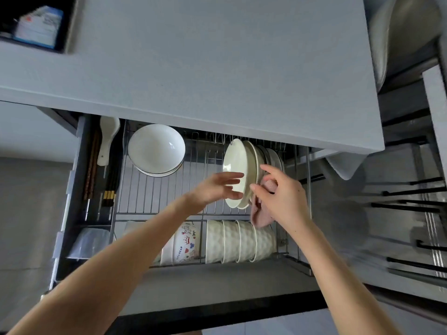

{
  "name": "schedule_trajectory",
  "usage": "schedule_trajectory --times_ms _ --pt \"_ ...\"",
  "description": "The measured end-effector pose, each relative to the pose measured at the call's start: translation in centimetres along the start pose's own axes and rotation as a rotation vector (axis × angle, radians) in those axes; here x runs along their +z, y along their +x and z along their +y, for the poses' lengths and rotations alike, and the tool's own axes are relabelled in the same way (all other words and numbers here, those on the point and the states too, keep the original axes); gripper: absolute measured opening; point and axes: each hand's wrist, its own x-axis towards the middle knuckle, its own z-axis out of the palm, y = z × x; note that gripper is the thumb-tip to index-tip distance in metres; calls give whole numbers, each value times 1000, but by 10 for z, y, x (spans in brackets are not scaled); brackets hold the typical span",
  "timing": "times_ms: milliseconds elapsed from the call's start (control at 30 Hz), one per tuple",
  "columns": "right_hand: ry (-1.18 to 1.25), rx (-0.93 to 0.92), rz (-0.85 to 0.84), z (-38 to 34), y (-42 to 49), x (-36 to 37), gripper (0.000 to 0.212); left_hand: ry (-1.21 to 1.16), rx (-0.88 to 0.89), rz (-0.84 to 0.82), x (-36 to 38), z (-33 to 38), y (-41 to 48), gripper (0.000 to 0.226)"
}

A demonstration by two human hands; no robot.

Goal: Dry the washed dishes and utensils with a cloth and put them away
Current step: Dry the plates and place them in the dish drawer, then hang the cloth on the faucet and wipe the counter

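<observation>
right hand (pixel 280 199) grips pink cloth (pixel 260 217), mostly hidden; left hand (pixel 217 187) spread loose at cream plate (pixel 235 172), contact unclear.

Left hand (pixel 219 187) fingers spread; right hand (pixel 280 197) curled, both arms outstretched.

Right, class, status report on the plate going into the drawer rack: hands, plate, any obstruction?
Left hand open at cream plate. Right hand clutching pink cloth. Plate upright in rack. No obstruction seen.
</observation>
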Motion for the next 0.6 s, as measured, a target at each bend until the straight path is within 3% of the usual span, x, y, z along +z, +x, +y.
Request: schedule_trajectory --times_ms 100,200,267,400,533,600 --pt "58 -72 -132 -27 -12 -20 73 221 112 -54 8 25 -45 82" --pt "245 -145 -363 -54 -24 -46 94 422 247 97 8 45 -88 83" --pt "277 -220 -480 -73 -30 -63 99 440 300 220 1 58 -114 70" --pt "258 -372 -464 -120 -28 -78 92 416 318 387 -24 80 -165 30" --pt "235 -463 -454 -174 -18 -82 78 362 338 612 -55 99 -215 12" --pt "187 -514 -449 -203 -12 -81 72 276 351 710 -71 108 -238 15"
